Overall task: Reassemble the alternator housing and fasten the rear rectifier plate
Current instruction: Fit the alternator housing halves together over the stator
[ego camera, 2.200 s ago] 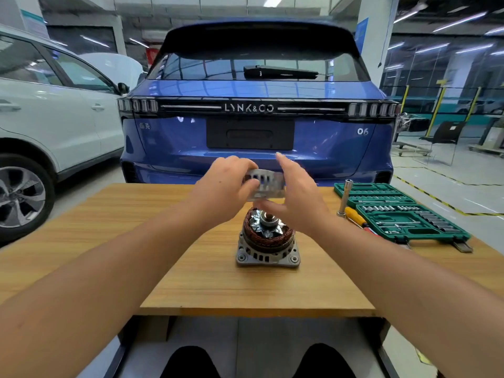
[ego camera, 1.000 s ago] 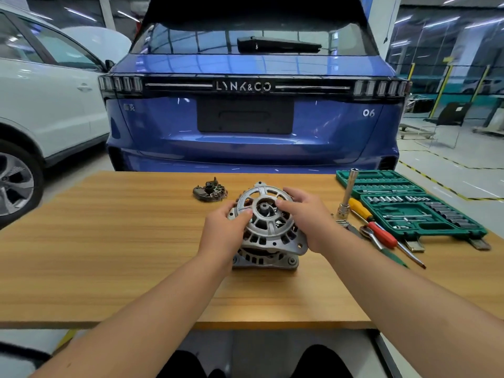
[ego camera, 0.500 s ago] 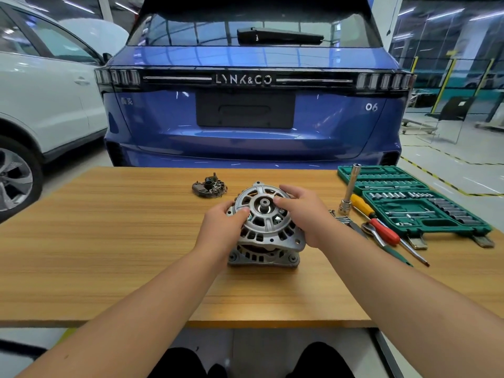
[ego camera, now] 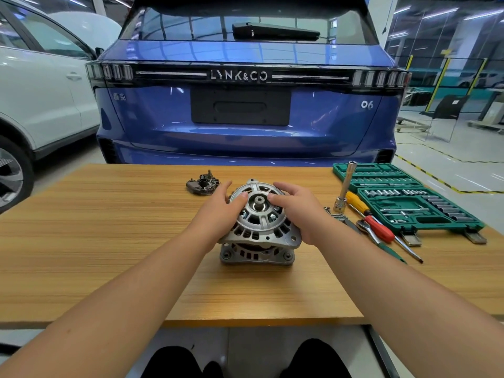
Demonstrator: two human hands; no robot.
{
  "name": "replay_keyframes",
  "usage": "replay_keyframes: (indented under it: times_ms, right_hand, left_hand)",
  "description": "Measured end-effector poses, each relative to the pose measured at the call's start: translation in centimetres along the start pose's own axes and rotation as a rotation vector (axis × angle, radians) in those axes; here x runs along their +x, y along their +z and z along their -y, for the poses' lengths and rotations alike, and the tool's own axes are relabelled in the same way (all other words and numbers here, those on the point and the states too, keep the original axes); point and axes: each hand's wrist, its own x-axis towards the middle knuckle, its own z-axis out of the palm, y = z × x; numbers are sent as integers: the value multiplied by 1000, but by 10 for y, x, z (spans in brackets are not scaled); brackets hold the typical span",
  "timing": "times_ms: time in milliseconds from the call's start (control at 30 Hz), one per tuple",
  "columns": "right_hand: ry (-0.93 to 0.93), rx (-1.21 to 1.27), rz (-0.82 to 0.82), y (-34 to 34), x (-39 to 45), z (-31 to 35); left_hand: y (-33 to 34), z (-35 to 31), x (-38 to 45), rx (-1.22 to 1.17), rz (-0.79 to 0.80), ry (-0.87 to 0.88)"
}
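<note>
Two bare hands meet over the silver cast-aluminium alternator (ego camera: 257, 233) that stands upright near the middle of our light wooden workbench (ego camera: 81, 241). Our left hand (ego camera: 218, 214) cups the left flank of the upper ribbed housing half (ego camera: 259, 216), with its thumb laid on the spoked top face and its fingers reaching round the far side. Our right hand (ego camera: 300, 211) grips the right flank in the same way, its thumb pointing at the steel shaft stub (ego camera: 259, 201) in the centre. The upper half sits on the lower housing half (ego camera: 256, 255), slightly tilted, with a dark gap showing between the two.

Beyond the left hand, the dark rectifier plate (ego camera: 203, 184) lies flat on the bench, apart from the alternator. To the right, a chrome socket extension (ego camera: 345, 186) stands upright beside a yellow-handled screwdriver (ego camera: 357, 203), a red-handled screwdriver (ego camera: 381, 230) and a few loose bolts (ego camera: 336, 214). An open green socket-set case (ego camera: 409, 203) lies at the bench's right end. Past the bench stands the rear of a blue car (ego camera: 245, 105), with a white car (ego camera: 41, 91) on the left.
</note>
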Motion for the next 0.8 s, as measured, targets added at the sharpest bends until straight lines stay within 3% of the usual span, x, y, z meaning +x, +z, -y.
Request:
replay_keyframes:
  times_ms: [200, 800]
  right_hand:
    - [-27, -14, -4, 2, -2, -6]
    - [-112, -156, -29, 3, 3, -17]
  left_hand:
    - [1, 1, 1, -87, 34, -16]
    - [7, 6, -3, -36, -29, 48]
